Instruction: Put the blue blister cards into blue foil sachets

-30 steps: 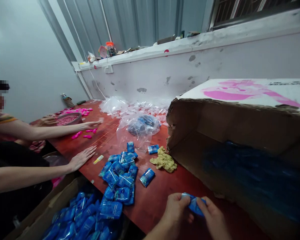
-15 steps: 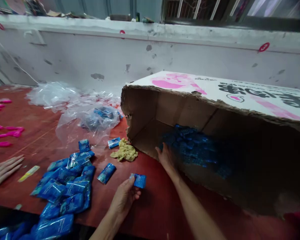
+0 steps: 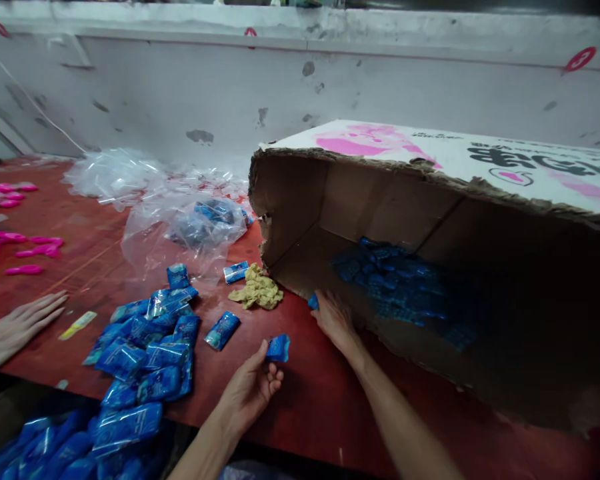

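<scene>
Red tabletop stretches before you, scuffed and streaked, up to a pale, stained wall. Your left hand pinches a glossy blue packet between thumb and fingers, just above the tabletop near its front edge. Your right hand, apart from the left, has its fingertips closed on a second blue packet, mostly hidden, at the mouth of the cardboard box.

That box lies on its side to your right, its rim ragged and its top printed in pink and black; more blue packets lie in its dark interior. Beside its near-left corner you have a crumpled yellow-green cloth, with one loose packet by it and another nearer you. Left of these, a heap of blue packets reaches the table edge, and others fill the space below.

Farther left are a yellow-and-white strip, another person's hand flat on the surface, and bright pink pieces. Behind the heap sits a clear plastic bag with blue items inside, and clear wrappers spread toward the wall. Above them, you see a white cord and a ledge with round red stickers.
</scene>
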A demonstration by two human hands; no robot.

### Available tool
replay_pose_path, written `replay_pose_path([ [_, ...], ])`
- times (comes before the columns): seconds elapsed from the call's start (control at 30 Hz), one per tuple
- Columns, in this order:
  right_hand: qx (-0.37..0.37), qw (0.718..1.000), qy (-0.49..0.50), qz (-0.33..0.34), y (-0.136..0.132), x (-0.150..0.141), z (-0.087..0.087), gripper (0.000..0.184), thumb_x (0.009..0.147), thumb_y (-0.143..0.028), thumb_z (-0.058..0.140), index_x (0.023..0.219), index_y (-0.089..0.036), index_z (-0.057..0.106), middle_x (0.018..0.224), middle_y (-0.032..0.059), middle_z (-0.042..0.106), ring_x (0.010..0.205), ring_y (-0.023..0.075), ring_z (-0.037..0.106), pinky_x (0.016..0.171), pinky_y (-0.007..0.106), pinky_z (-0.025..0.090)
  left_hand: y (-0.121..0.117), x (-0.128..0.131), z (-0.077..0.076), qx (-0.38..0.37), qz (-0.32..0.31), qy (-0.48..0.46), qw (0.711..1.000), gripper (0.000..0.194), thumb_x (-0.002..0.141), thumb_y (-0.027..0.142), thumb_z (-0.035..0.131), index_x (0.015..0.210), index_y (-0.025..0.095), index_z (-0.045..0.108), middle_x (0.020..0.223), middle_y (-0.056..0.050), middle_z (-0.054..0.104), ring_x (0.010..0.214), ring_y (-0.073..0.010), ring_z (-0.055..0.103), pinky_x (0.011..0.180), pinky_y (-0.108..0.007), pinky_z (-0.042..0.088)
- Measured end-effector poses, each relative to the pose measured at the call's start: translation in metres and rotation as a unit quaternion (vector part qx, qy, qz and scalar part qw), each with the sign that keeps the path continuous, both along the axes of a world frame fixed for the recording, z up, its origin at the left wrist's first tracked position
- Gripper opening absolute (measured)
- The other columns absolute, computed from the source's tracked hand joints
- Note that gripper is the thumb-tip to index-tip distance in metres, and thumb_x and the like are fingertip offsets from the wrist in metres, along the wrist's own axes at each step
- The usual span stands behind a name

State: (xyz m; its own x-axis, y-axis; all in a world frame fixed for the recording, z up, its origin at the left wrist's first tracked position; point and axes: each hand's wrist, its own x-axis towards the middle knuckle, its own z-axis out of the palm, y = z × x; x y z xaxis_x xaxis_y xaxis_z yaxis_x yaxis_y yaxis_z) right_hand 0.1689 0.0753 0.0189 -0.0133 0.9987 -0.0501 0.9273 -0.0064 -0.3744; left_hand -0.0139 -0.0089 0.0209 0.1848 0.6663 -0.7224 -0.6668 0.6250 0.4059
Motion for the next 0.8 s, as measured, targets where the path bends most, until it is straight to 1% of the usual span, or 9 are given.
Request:
replay_pose_path([
  [0.07,0.0,1.0,0.022,0.011,-0.002,-0.002,0.001,0.038,0.073,-0.018,0.06,0.11,-0.016,0.052,0.105,0.0129,0.059,0.102,0.026,0.052,0.081,0.034,0.038,-0.001,-0.001,-0.001,0.003,0.0,-0.006,1.0,0.016,0.072,0.026,0.063,0.065,0.015,0.054,0.042,0.002,0.056,0.039,-0.0109,0.057,0.038,-0.017,0.045],
  [0.13,0.0,0.998,0.055,0.027,-0.006,-0.004,0.001,0.042,0.072,-0.021,0.061,0.112,-0.016,0.049,0.1,0.0101,0.062,0.095,0.023,0.056,0.078,0.031,0.04,-0.002,-0.003,-0.001,0.01,0.003,-0.008,1.0,0.016,0.073,0.026,0.063,0.065,0.015,0.054,0.043,0.001,0.057,0.04,-0.0109,0.057,0.039,-0.018,0.046],
  [0.23,0.011,0.993,0.104,0.046,-0.016,-0.008,-0.003,0.049,0.071,-0.024,0.063,0.117,-0.019,0.047,0.107,0.008,0.06,0.1,0.021,0.055,0.082,0.029,0.039,-0.001,-0.005,-0.001,0.015,0.008,-0.005,1.0,0.016,0.073,0.026,0.062,0.065,0.015,0.053,0.043,0.001,0.056,0.04,-0.0112,0.057,0.039,-0.018,0.046],
  [0.37,0.018,0.985,0.166,0.036,-0.029,-0.011,-0.009,0.025,0.073,-0.025,0.059,0.098,-0.021,0.059,0.097,0.0072,0.063,0.095,0.0231,0.057,0.081,0.032,0.039,-0.003,-0.006,-0.002,0.025,0.007,0.003,1.0,0.015,0.072,0.026,0.063,0.066,0.015,0.053,0.042,0.001,0.056,0.04,-0.0121,0.057,0.038,-0.018,0.046],
  [0.5,0.022,0.967,0.252,-0.002,-0.035,-0.007,-0.003,0.014,0.074,-0.027,0.055,0.085,-0.02,0.057,0.082,0.0045,0.064,0.081,0.021,0.06,0.072,0.031,0.043,-0.005,-0.008,-0.004,0.041,0.014,0.021,0.999,0.016,0.071,0.026,0.064,0.065,0.016,0.053,0.042,0.001,0.055,0.041,-0.0122,0.057,0.039,-0.019,0.046],
  [0.6,0.014,0.944,0.328,-0.018,-0.042,-0.009,0.008,0.018,0.078,-0.036,0.05,0.082,-0.019,0.053,0.068,-0.0001,0.061,0.062,0.0151,0.059,0.056,0.024,0.046,-0.006,-0.008,-0.005,0.055,0.026,0.039,0.997,0.017,0.07,0.026,0.065,0.065,0.016,0.052,0.042,0.002,0.055,0.042,-0.0124,0.057,0.04,-0.019,0.046],
  [0.67,0.013,0.92,0.39,-0.026,-0.049,-0.015,0.015,0.023,0.079,-0.039,0.047,0.089,-0.019,0.051,0.066,-0.002,0.059,0.056,0.0121,0.057,0.05,0.021,0.045,-0.007,-0.006,-0.006,0.072,0.026,0.053,0.996,0.019,0.067,0.028,0.067,0.065,0.016,0.052,0.042,0.002,0.055,0.042,-0.013,0.057,0.04,-0.02,0.045],
  [0.73,0.001,0.878,0.476,-0.043,-0.057,-0.023,0.019,0.03,0.078,-0.04,0.05,0.098,-0.019,0.051,0.064,-0.0035,0.056,0.049,0.0092,0.052,0.043,0.018,0.043,-0.008,-0.005,-0.006,0.098,0.019,0.066,0.993,0.022,0.065,0.032,0.068,0.065,0.016,0.053,0.042,0.002,0.055,0.042,-0.0134,0.057,0.04,-0.02,0.044],
  [0.8,-0.026,0.83,0.554,-0.068,-0.063,-0.031,0.022,0.034,0.075,-0.041,0.054,0.101,-0.019,0.052,0.061,-0.005,0.052,0.04,0.0065,0.045,0.032,0.015,0.036,-0.01,-0.004,-0.006,0.133,0.014,0.078,0.988,0.025,0.064,0.036,0.068,0.065,0.016,0.053,0.042,0.003,0.055,0.042,-0.013,0.056,0.041,-0.021,0.044],
])
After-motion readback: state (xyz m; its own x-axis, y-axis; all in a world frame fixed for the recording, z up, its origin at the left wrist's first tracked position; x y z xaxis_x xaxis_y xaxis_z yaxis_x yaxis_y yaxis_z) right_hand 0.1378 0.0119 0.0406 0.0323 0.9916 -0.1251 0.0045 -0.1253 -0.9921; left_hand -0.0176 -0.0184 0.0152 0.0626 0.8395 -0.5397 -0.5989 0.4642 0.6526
